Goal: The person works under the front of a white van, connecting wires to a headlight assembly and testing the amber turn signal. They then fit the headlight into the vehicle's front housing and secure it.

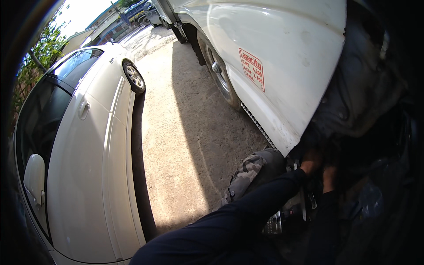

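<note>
Both my arms, in dark navy sleeves, reach into the shadowed opening beside a white truck door (291,57). My left hand (312,161) is just past the door's lower corner. Close beside it on the right is my right hand (329,177). The fingers of both hands disappear into deep shadow, so I cannot tell what they hold or touch. Just above them hangs a dark grey, creased fabric piece (353,95), whose kind I cannot make out. Camouflage-patterned cloth (256,172), shaped like a trouser leg, lies under the door's edge next to my left forearm.
A white car (88,150) is parked along the left, its side mirror (34,174) sticking out. The truck's front wheel (216,66) stands behind the door on concrete ground (170,141). A clear plastic item (371,201) shows faintly at the right. More vehicles (141,15) stand far back.
</note>
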`<action>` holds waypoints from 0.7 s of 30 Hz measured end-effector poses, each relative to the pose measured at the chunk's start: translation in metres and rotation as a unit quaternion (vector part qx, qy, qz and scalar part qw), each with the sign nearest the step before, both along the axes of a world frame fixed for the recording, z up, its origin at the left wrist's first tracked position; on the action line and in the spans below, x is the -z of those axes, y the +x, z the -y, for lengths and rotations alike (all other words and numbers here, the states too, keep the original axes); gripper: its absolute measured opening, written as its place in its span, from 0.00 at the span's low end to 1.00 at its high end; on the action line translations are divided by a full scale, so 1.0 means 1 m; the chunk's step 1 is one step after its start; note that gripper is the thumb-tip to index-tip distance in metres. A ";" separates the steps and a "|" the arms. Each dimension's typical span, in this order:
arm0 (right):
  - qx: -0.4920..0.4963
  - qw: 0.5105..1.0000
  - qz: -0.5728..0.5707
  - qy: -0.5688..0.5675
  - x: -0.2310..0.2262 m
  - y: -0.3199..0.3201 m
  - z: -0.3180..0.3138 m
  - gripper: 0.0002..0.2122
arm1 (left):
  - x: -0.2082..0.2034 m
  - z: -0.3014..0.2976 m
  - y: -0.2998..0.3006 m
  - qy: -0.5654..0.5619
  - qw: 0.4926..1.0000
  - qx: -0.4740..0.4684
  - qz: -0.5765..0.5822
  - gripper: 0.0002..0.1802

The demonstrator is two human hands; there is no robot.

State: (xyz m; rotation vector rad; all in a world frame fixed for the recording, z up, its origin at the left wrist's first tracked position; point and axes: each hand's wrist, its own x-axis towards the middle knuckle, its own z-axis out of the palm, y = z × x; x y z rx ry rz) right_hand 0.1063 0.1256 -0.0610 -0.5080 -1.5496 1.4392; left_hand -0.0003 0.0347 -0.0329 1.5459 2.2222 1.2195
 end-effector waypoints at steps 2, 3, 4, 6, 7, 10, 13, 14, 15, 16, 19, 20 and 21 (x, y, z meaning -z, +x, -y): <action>-0.106 0.969 -0.157 -0.159 0.020 0.003 -0.015 0.19 | 0.008 -0.002 -0.003 -0.008 0.994 0.046 -0.101 0.16; -0.124 0.959 -0.182 -0.181 0.026 0.006 -0.021 0.19 | 0.011 -0.003 -0.004 0.038 0.991 0.045 -0.120 0.15; -0.108 0.968 -0.157 -0.160 0.030 0.007 -0.023 0.19 | 0.013 -0.004 -0.003 0.073 0.988 0.041 -0.126 0.14; -0.041 0.996 -0.061 -0.054 0.029 0.011 -0.020 0.19 | 0.013 -0.004 -0.004 0.084 0.988 0.041 -0.119 0.13; 0.011 0.999 0.012 0.032 0.024 0.012 -0.015 0.19 | 0.012 -0.004 -0.004 0.059 0.992 0.044 -0.106 0.13; 0.138 0.945 0.187 0.229 -0.004 0.013 0.013 0.19 | 0.002 -0.002 -0.003 0.027 0.997 0.048 -0.060 0.13; 0.157 0.946 0.205 0.198 -0.039 0.007 0.041 0.18 | -0.008 0.004 0.000 0.037 0.999 0.037 -0.012 0.14; 0.155 0.953 0.197 0.169 -0.049 0.004 0.049 0.18 | -0.010 0.005 0.000 0.042 0.999 0.034 0.002 0.14; 0.152 0.960 0.190 0.140 -0.058 0.002 0.055 0.18 | -0.011 0.006 -0.001 0.053 0.998 0.035 -0.003 0.14; 0.138 0.969 0.158 0.129 -0.065 0.000 0.060 0.17 | -0.012 0.007 -0.001 0.062 0.997 0.039 -0.010 0.14; 0.169 0.961 0.177 0.131 -0.079 0.000 0.071 0.15 | -0.009 0.008 -0.005 0.028 0.997 0.065 0.009 0.17; 0.167 0.958 0.178 0.150 -0.081 0.002 0.074 0.15 | -0.008 0.008 -0.006 0.022 0.997 0.073 0.015 0.18; 0.166 0.955 0.179 0.168 -0.083 0.004 0.076 0.15 | -0.006 0.007 -0.007 0.021 0.997 0.077 0.001 0.19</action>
